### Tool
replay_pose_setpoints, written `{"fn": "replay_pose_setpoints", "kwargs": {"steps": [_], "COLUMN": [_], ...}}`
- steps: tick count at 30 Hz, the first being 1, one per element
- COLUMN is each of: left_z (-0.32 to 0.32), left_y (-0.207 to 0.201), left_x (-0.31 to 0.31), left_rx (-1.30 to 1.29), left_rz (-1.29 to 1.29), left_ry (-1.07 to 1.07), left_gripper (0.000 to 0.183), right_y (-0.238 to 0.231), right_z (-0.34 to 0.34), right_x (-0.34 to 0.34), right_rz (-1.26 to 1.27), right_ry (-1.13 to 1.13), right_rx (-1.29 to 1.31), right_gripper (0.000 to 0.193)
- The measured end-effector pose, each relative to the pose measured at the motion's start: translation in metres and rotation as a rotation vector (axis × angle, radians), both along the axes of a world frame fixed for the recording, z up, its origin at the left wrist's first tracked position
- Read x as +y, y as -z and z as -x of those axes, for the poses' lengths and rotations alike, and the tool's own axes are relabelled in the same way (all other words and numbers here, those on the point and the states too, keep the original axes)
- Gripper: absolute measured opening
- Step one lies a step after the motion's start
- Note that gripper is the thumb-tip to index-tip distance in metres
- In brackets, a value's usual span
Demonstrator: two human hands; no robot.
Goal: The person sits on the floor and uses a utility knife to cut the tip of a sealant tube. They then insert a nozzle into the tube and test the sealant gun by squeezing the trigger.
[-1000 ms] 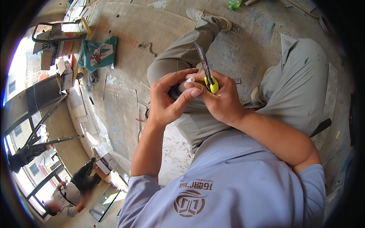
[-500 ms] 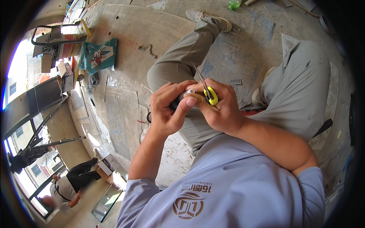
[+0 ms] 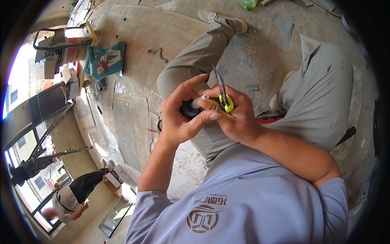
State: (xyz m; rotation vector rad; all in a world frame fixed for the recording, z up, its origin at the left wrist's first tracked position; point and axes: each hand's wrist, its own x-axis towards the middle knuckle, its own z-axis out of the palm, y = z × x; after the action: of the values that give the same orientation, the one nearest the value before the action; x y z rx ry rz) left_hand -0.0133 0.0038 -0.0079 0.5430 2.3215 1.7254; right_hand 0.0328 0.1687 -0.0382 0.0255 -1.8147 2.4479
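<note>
In front of my lap, my left hand [image 3: 177, 118] curls round a dark, rounded piece [image 3: 188, 110] with a short pale tube [image 3: 199, 101] standing out of it. The index finger of that hand is raised, and its thumb reaches across toward my right hand. My right hand [image 3: 240, 114] grips scissors [image 3: 219, 82] with yellow-green handles; their dark blades point up and away from me. The right thumb and fingertips touch the tube's side. My palm and fingers hide most of the dark piece, so its exact kind does not show.
A teal bag [image 3: 106, 60] lies by stacked cartons [image 3: 70, 85] on the left. At lower left another person [image 3: 73, 199] bends near an open box [image 3: 115, 178]. A glass panel [image 3: 114, 217] leans there. A green plastic item [image 3: 250, 4] lies on the dusty floor far ahead.
My left index finger has lifted and my left thumb has stretched rightward, showing more of the tube and dark piece. The scissors' blades have tilted more upright. The other person's arm has shifted.
</note>
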Motion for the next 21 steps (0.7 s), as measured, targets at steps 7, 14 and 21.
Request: {"fn": "replay_pose_setpoints", "kwargs": {"steps": [7,14,21], "left_z": [0.007,0.009,0.007], "left_y": [-0.008,-0.011,-0.004], "left_x": [-0.003,-0.001,-0.001], "left_rx": [-0.097,0.056,0.115], "left_rz": [0.152,0.279,0.327], "left_ry": [0.056,0.04,-0.009], "left_gripper": [0.072,0.058,0.055], "right_y": [-0.001,0.009,0.03], "right_z": [0.0,0.001,0.001], "right_x": [0.007,0.013,0.019], "right_rz": [-0.007,-0.153,-0.133], "right_ry": [-0.069,-0.082,-0.085], "right_rx": [-0.103,-0.072,-0.116], "right_gripper": [0.024,0.019,0.021]}}
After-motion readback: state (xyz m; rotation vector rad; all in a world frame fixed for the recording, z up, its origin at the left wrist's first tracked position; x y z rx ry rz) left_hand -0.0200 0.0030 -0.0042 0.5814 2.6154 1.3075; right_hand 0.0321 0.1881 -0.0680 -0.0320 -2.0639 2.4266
